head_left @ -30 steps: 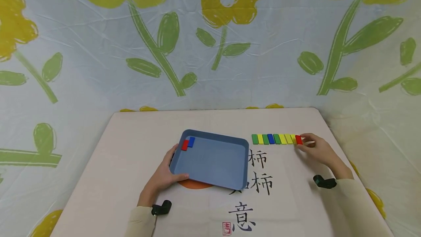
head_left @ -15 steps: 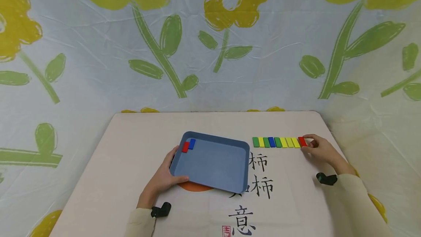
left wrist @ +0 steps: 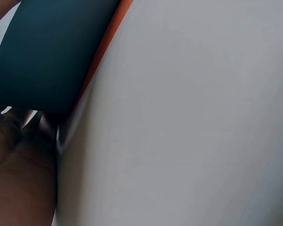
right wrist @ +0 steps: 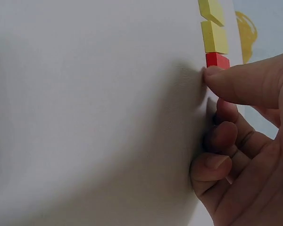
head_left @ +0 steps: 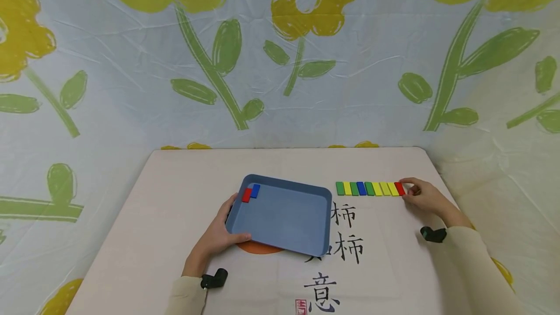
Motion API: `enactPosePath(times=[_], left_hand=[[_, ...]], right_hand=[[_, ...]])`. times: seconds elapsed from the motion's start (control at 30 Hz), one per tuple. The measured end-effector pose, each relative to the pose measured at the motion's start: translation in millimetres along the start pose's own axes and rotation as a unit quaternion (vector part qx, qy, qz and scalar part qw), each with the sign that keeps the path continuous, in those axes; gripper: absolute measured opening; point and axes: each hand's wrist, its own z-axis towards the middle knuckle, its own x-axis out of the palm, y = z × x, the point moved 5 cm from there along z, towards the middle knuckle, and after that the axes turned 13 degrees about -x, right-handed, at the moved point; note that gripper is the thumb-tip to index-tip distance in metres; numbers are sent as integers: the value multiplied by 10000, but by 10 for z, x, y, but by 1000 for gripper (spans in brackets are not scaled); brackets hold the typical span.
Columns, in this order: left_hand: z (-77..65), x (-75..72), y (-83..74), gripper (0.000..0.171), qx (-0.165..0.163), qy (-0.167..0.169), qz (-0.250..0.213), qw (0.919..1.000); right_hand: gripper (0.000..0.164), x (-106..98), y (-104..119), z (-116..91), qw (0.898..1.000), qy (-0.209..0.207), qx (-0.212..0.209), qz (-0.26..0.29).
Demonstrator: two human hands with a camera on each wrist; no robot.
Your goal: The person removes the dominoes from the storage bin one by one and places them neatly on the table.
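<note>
My left hand grips the left end of a blue-grey tray, its thumb over the near rim. Inside the tray's far left corner lie a red block and a blue block, side by side. At the right end of a row of small flat blocks is another red block, beside a yellow block. My right hand pinches this red block between thumb and index finger. In the right wrist view the thumb lies on its edge, and the other fingers are curled underneath.
The row also has green, yellow and blue blocks. Beneath the tray, a printed cloth shows an orange shape and black characters. A flowered curtain hangs behind the table.
The right hand first drew the red block rightward from over the row's end, then brought it slightly left against the yellow block. The left hand and tray stay put; the head view shifted slightly.
</note>
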Motion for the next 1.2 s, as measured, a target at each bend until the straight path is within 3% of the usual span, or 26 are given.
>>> enactPosePath(times=[0.2,0.6,0.77,0.93,1.2], left_hand=[[-14,-10,8,119,-72,17,-4,10000],[-18,3,57,118,-71,34,-72,9999],[-22,-2,47,118,-102,19,-58,9999],[-24,0,40,118,-98,-13,12,10000],[-11,6,19,118,-43,-46,28,10000]], right_hand=[[48,11,-7,19,9999,1,-84,-126],[63,-7,2,-36,9998,50,105,163],[64,-64,86,-6,9997,-133,211,40],[65,-91,415,134,9989,-460,62,-53],[65,267,1184,480,9973,-515,-496,176]])
